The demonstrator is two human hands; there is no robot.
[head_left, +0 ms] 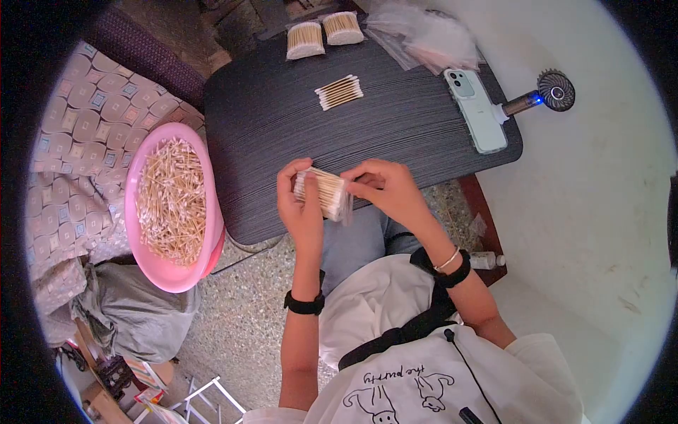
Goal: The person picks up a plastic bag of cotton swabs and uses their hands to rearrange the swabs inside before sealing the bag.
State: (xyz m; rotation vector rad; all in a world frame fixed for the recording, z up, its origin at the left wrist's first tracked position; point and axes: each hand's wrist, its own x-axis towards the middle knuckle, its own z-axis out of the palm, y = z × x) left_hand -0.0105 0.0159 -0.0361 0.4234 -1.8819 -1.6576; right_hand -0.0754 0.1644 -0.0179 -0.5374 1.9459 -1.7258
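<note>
Over the near edge of the table, my left hand [299, 201] is wrapped round a clear plastic bag of cotton swabs [327, 194], its thumb lying across the sticks. My right hand [385, 187] pinches the right end of the same bag, where loose clear plastic hangs down. Farther back on the table lies a small loose row of cotton swabs [340, 92]. Two filled packs of cotton swabs, a left one [305, 40] and a right one [343, 28], stand at the far edge.
A pink basin [132, 212] heaped with loose cotton swabs is left of the dark table [261, 141]. Clear plastic bags [431, 39] lie at the back right. A phone [480, 116] and a small fan [556, 90] are at the table's right side, near the wall.
</note>
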